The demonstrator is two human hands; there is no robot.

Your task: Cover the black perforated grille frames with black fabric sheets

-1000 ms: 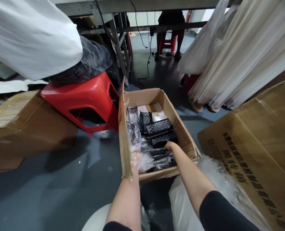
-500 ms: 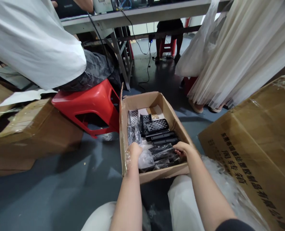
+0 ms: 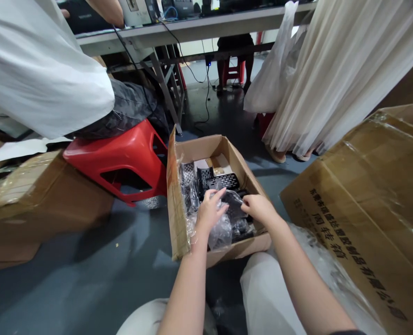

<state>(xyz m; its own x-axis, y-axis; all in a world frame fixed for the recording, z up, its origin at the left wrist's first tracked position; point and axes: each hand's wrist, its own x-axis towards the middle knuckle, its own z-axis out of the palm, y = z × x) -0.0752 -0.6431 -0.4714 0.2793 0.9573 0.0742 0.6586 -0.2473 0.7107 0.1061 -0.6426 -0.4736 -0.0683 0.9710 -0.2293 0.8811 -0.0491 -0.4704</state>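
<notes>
An open cardboard box point(image 3: 251, 174) stands on the floor before my knees. Inside lie black perforated parts point(image 3: 226, 180), some of them wrapped in clear plastic. My right hand point(image 3: 260, 209) is closed in a pinch on the edge of a clear plastic bag point(image 3: 233, 201), raised above the parts. Over the bag's left side my left hand point(image 3: 210, 211) has its fingers spread and touches the film. Crumpled plastic point(image 3: 220, 231) bulges under my left wrist. Whether a part sits in the raised bag I cannot tell.
A red stool point(image 3: 122, 160) with a seated person stands at left, near an opened carton point(image 3: 49, 186). A large carton point(image 3: 363, 195) is on the right, with plastic film point(image 3: 318, 258) beside it. Ahead are a workbench point(image 3: 192, 29), hanging cables and a person in a long pale skirt.
My left hand has moved up and right from the box's left side, its fingers spreading. My right hand has shifted slightly up and left, lifting the plastic bag. The view has tilted a little.
</notes>
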